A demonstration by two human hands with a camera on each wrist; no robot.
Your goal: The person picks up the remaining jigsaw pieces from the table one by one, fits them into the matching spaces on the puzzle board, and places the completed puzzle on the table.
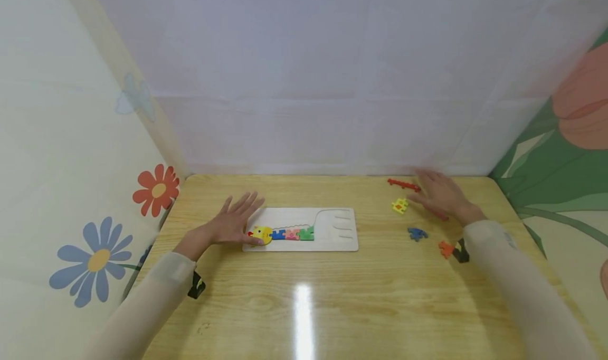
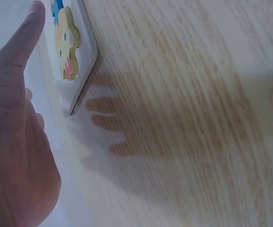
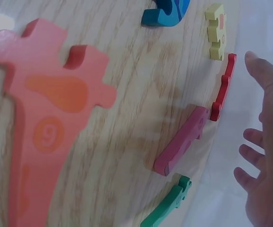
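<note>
A white puzzle board [image 1: 332,246] holds a yellow head piece [image 1: 263,234], a blue piece [image 1: 278,235], a pink piece [image 1: 292,234] and a green piece [image 1: 307,234]. Over the board's left end the left hand [image 1: 230,224] is spread, its thumb by the head piece; whether it touches is unclear. The right hand [image 1: 439,193] hovers with fingers extended above loose pieces, holding nothing. Near it lie a red piece [image 3: 224,87], a yellow piece [image 3: 216,32], a magenta piece [image 3: 181,142] and a green piece [image 3: 167,203].
Closer to the front right of the wooden table [image 1: 247,302] are a dark blue piece [image 1: 417,234] and an orange piece [image 1: 445,249], the latter beside the right wrist. A white cloth wall [image 1: 304,85] rises behind the table's back edge, with flower-patterned panels on both sides.
</note>
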